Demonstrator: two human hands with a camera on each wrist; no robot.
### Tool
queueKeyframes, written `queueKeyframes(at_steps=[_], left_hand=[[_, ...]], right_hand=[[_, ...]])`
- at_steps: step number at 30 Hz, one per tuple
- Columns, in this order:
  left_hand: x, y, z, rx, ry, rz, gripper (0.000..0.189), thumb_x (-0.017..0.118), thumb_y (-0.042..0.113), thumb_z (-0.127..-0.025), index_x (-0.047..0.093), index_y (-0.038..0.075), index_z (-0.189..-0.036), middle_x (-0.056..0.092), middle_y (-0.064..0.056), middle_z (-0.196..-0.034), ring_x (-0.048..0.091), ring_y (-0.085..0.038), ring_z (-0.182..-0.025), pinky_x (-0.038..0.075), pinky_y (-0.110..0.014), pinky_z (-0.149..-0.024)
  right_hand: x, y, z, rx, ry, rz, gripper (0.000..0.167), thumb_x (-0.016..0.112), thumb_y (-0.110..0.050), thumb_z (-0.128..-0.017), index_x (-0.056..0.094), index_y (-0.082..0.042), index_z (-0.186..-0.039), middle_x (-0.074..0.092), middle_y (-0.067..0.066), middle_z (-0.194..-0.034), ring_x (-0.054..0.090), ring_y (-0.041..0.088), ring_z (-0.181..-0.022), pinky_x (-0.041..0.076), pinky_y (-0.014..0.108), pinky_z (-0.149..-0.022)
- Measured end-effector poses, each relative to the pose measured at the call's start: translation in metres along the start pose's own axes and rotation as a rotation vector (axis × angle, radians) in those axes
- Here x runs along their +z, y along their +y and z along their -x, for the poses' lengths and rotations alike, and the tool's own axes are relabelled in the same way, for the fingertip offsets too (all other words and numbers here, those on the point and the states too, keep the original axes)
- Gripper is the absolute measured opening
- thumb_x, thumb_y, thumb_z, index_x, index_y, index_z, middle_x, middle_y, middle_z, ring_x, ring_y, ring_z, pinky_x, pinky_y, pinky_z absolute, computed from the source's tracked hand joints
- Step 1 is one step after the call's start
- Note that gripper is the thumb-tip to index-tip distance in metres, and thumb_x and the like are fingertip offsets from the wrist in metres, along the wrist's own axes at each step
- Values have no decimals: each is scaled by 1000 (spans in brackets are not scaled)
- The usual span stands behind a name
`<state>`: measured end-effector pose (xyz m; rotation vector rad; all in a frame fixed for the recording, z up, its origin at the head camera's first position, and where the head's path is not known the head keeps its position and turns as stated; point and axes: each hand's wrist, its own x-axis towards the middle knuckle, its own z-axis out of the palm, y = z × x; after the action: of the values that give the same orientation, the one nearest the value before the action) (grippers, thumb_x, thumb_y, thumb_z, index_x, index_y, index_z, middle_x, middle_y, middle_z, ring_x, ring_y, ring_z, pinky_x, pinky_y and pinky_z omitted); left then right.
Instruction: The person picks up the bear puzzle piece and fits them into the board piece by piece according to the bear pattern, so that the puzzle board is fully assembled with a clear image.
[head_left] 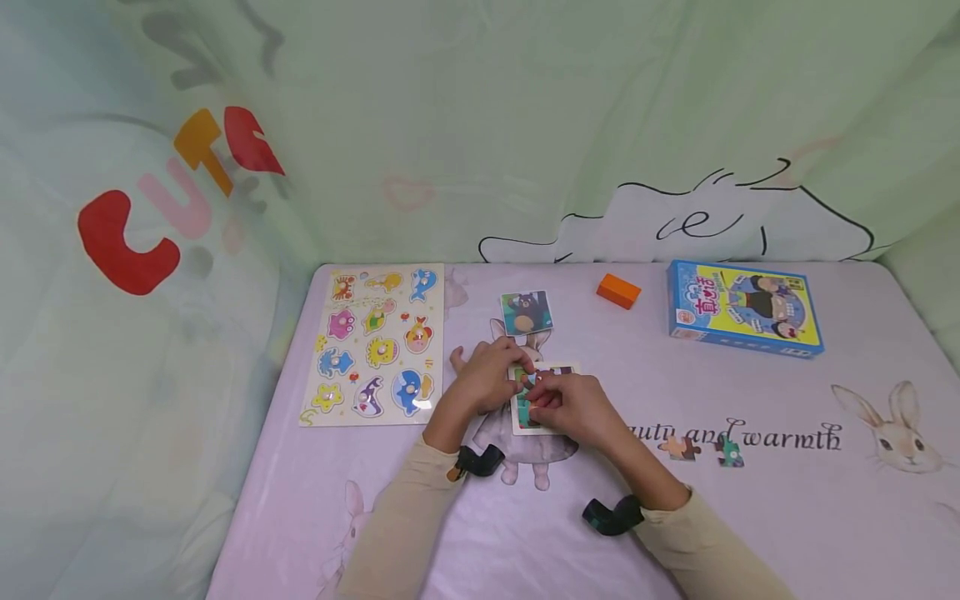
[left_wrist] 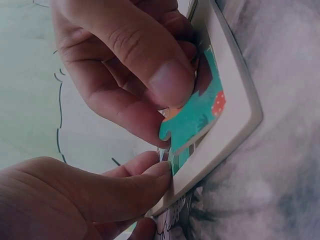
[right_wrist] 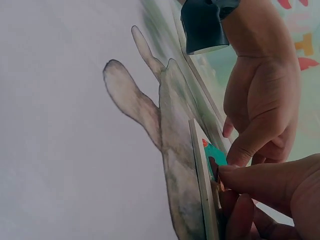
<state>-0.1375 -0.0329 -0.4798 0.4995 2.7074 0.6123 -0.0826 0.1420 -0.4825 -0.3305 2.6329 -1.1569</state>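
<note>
A small white-rimmed puzzle tray [head_left: 527, 432] lies on the tablecloth, holding colourful jigsaw pieces. My right hand [head_left: 573, 406] is over its right side. Between thumb and fingers, it pinches a teal jigsaw piece [left_wrist: 197, 117] with a red dotted patch, tilted against the inside of the rim. At the tray's left side, my left hand [head_left: 487, 375] holds the edge with bent fingers, and its thumb [left_wrist: 159, 169] touches a teal part beside the rim. Both hands cover much of the tray. Two loose jigsaw pieces, one orange-brown [head_left: 681, 448] and one teal [head_left: 729, 452], lie to the right.
On the left is a sea-animal peg board [head_left: 311, 408]. A bear picture card [head_left: 527, 314] lies beyond the tray. Farther right are an orange block [head_left: 618, 291] and a blue-and-yellow box [head_left: 746, 307]. Curtains hang behind the table.
</note>
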Motion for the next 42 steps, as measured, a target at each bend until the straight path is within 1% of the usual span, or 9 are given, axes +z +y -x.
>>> queueKeyframes(at_steps=[10, 14, 17, 21, 25, 29, 32, 37, 42], left_hand=[[1, -1, -1, 0, -5, -2, 16, 75, 23, -92, 71, 32, -104, 59, 9, -127, 53, -23, -120, 13, -75, -115], [0, -1, -1, 5, -16, 19, 18, 75, 21, -92, 71, 32, -106, 59, 8, -129, 53, -23, -121, 11, -75, -116], [-2, -6, -2, 35, -44, 52, 18, 73, 23, -92, 71, 31, -109, 57, 8, -133, 51, -23, -122, 7, -74, -117], [-5, -14, -2, 84, -97, 102, 28, 80, 29, -88, 69, 31, -113, 54, 7, -136, 48, -23, -124, 3, -72, -118], [-7, -14, 0, 97, -126, 119, 43, 88, 30, -79, 68, 30, -117, 53, 8, -135, 47, -23, -126, 1, -71, -119], [-7, -12, 1, 87, -121, 101, 45, 89, 27, -77, 68, 31, -116, 53, 9, -133, 47, -22, -126, 2, -70, -119], [-6, -10, 1, 77, -109, 87, 44, 89, 25, -76, 68, 31, -114, 53, 8, -132, 47, -22, -126, 3, -70, -119], [-5, -9, 1, 70, -98, 63, 44, 90, 25, -76, 68, 31, -113, 54, 8, -132, 47, -23, -125, 5, -70, -118], [-4, -8, 1, 69, -118, 18, 51, 93, 30, -73, 65, 32, -116, 51, 7, -136, 46, -24, -127, 6, -71, -118]], right_hand=[[0, -2, -1, 0, 9, 22, 14, 82, -12, -83, 77, -9, -96, 65, -2, -75, 55, 11, -70, 47, 23, -61], [-5, -4, 0, 57, 15, 19, 14, 81, -14, -85, 74, -10, -97, 65, -1, -78, 56, 14, -71, 47, 25, -63], [-8, -1, 0, 86, 18, 14, 13, 79, -14, -86, 74, -11, -97, 65, 0, -80, 55, 16, -72, 47, 25, -64], [-10, 6, -1, 73, -3, 15, 13, 80, -14, -86, 74, -13, -97, 64, 0, -81, 54, 17, -74, 46, 25, -65], [-11, 8, -3, 65, -40, 6, 19, 83, -16, -83, 72, -13, -98, 62, 0, -81, 54, 17, -75, 46, 26, -65], [-12, 7, -4, 50, -76, 19, 27, 88, -19, -79, 69, -12, -97, 60, 2, -81, 53, 17, -75, 45, 27, -64], [-11, 6, -5, 38, -83, 48, 30, 90, -19, -76, 67, -12, -95, 59, 3, -80, 51, 16, -75, 43, 27, -64], [-10, 3, -5, 30, -77, 92, 32, 90, -19, -75, 66, -12, -94, 58, 2, -79, 50, 16, -75, 41, 28, -64], [-8, 3, -6, 40, -64, 109, 32, 90, -17, -75, 65, -12, -93, 57, 1, -79, 50, 16, -75, 41, 28, -65]])
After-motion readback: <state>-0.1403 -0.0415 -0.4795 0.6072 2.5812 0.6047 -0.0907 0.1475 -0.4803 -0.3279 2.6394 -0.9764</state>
